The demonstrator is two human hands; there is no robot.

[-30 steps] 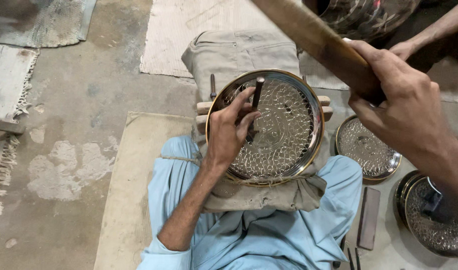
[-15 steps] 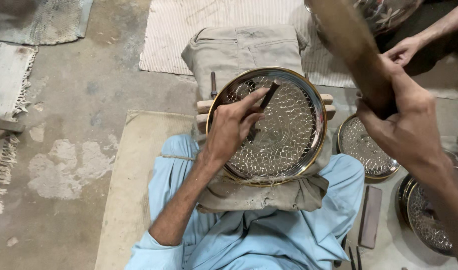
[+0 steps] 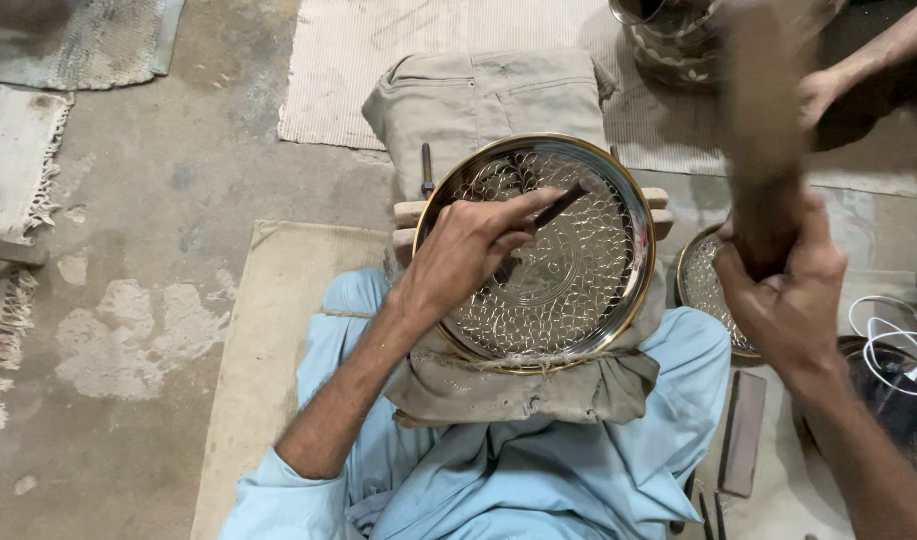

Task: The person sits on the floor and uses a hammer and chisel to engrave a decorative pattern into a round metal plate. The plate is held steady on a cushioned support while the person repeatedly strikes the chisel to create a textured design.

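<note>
Plate [image 3: 568,300] on the lap pad is mid-chasing: left hand [image 3: 468,255] pinches the punch [image 3: 558,208] near its top rim, right hand [image 3: 783,290] grips the raised mallet [image 3: 763,150], which I judge must strike squarely.

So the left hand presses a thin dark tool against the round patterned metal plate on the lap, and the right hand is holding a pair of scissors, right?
Not quite. In the head view the right hand grips a thick wooden mallet handle, blurred, not scissors. The rest stands: the left hand holds a thin dark tool to the round patterned metal plate on the lap.
</note>
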